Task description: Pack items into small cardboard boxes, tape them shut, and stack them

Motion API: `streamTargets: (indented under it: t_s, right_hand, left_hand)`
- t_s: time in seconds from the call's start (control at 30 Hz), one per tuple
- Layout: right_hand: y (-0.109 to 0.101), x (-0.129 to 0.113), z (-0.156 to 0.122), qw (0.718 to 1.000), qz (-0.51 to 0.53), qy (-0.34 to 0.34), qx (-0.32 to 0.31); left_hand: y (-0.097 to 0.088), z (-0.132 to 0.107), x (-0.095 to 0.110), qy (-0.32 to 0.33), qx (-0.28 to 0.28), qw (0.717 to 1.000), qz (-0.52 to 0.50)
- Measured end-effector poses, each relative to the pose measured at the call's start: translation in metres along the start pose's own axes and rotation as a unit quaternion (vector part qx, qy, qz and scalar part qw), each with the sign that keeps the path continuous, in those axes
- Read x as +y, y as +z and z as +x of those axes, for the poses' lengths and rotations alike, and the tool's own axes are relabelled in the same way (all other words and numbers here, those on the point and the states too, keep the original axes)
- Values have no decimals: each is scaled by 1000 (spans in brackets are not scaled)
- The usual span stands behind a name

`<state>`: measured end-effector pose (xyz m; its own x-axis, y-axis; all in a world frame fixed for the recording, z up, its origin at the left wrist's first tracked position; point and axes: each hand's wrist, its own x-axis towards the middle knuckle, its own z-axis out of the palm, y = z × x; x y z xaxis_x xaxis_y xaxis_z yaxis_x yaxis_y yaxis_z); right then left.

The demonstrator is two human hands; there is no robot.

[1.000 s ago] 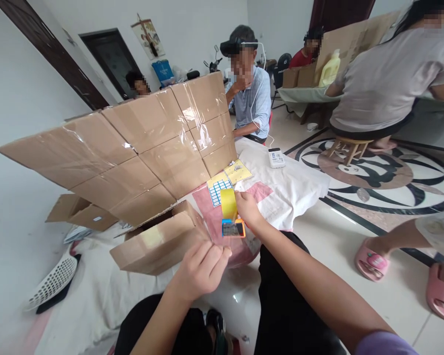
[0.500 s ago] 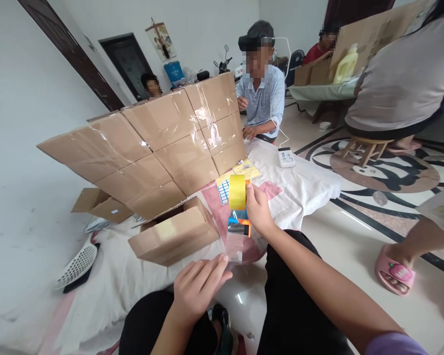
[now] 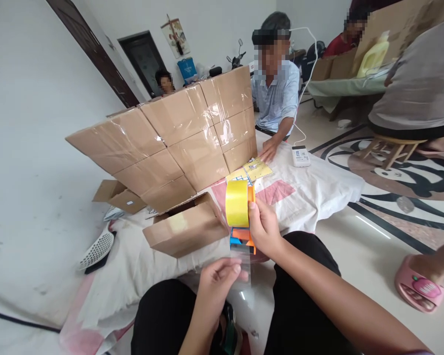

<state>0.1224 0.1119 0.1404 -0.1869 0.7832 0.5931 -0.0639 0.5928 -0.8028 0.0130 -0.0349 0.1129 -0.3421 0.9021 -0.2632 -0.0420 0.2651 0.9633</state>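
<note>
My right hand grips an orange tape dispenser that carries a yellow roll of tape, held upright above my lap. My left hand pinches the free end of a clear strip of tape pulled down from the dispenser. Just left of the dispenser lies a small cardboard box with a strip of tape on its top, resting on a white cloth.
A wall of taped cardboard boxes stands behind the small box. A person in a light blue shirt sits across, one hand near yellow label sheets. A white device, a white basket and a pink slipper lie around.
The dispenser has come nearer to me and my left hand has taken the tape end, drawing a clear strip out. The view has shifted left.
</note>
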Motion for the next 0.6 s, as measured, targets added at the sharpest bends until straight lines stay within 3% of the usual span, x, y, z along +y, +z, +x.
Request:
streamTargets:
  t_s: [0.13, 0.27, 0.43, 0.5, 0.6]
  right_hand:
    - [0, -1, -3, 999, -2, -33, 6]
    - [1, -5, -6, 999, 12, -18, 31]
    - [4, -17, -10, 990, 96, 95, 38]
    - [4, -23, -8, 972, 146, 178, 44]
    - [2, -25, -3, 937, 202, 282, 52]
  left_hand:
    - [7, 1, -7, 14, 10, 1000, -5]
    - [13, 4, -20, 32, 27, 998, -41]
    - [10, 7, -30, 133, 31, 990, 38]
    - [10, 4, -30, 205, 56, 970, 121]
    - [15, -1, -23, 352, 110, 897, 242]
